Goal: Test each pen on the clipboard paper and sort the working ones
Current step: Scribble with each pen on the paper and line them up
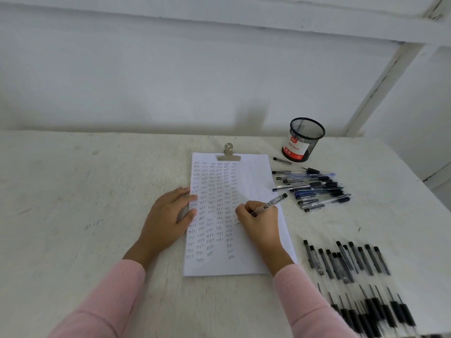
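Right hand (259,219) pinches clear-barrelled black-capped pen (269,204), tip on white clipboard paper (253,176) right of the "test" columns, left hand (168,213) flat on sheet edge; should keep it pinned, stroke light and short.

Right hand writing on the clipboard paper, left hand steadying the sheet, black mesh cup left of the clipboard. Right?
No. In the head view the black wire-mesh cup stands to the right of the white clipboard paper; the rest holds.
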